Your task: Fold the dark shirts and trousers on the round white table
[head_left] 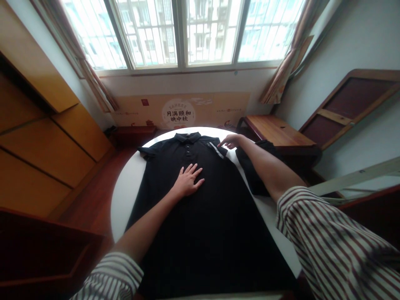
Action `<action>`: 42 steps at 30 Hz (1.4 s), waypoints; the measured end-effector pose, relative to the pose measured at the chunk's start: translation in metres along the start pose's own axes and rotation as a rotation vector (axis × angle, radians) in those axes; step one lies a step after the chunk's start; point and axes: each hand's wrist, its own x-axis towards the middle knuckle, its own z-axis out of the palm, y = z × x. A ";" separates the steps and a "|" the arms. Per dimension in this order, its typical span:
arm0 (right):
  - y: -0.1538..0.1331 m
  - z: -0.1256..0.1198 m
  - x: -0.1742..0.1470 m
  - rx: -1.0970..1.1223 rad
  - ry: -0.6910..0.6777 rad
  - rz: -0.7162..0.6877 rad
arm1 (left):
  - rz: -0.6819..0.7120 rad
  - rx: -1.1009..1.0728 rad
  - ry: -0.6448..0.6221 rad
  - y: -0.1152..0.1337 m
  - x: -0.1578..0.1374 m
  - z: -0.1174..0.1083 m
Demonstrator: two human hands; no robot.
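A black polo shirt (200, 216) lies spread face up on a round white table (123, 200), its collar and buttons toward the window. My left hand (187, 181) rests flat on the chest of the shirt, fingers spread. At the shirt's right sleeve, which shows a white stripe (215, 148), my right hand (230, 141) has its fingers bent and closed on the sleeve's edge. The left sleeve (146, 153) lies out to the side near the table's far left rim.
Another black cloth item (254, 171) lies on the table's right side, partly under my right forearm. A wooden side table (278, 130) stands beyond it. Yellow-brown cabinets (40, 137) line the left, and a dark wooden piece (46, 250) is at the near left.
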 end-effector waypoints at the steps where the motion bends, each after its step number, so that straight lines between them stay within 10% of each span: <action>1: -0.001 0.001 -0.003 -0.017 0.010 0.011 | 0.001 -0.001 0.001 0.000 0.000 0.000; 12: -0.027 0.037 -0.024 -0.274 0.216 -0.070 | -0.002 -0.004 0.013 0.000 0.000 0.001; 22: -0.024 0.000 -0.052 -0.344 0.501 -0.133 | 0.000 -0.007 0.006 0.001 -0.001 0.000; 26: -0.029 0.030 -0.054 -0.406 0.491 -0.263 | 0.002 -0.007 0.008 0.001 -0.001 -0.001; 32: -0.034 0.087 -0.037 -0.497 0.352 -0.423 | 0.004 -0.004 0.013 0.001 -0.001 -0.001; 42: -0.013 0.050 0.026 -0.566 0.406 -0.242 | -0.012 -0.015 0.031 0.003 -0.001 -0.002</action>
